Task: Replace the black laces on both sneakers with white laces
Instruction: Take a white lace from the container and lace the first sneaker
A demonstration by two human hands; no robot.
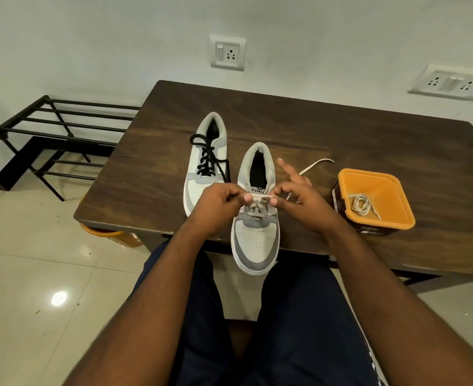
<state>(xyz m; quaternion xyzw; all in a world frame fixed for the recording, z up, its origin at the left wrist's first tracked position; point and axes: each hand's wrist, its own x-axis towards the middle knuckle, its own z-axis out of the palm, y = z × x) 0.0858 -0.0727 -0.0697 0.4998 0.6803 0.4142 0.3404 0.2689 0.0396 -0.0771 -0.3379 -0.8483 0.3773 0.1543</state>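
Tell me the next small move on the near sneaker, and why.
Probably pull the white lace snug and feed an end up to the next eyelets. Both hands, left and right, pinch it across the near sneaker, laced only low; its upper eyelets look empty.

Only readable txt: "Velar…" in dark letters on the tongue of the nearer sneaker (255, 232), rest cut off by the white lace. Label on the brown tub (369, 231) too small/blurred to read.

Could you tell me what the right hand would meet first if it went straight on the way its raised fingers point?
Probably nothing on the table: the right hand points up and away beside the near sneaker; the way looks free, though depth is unclear.
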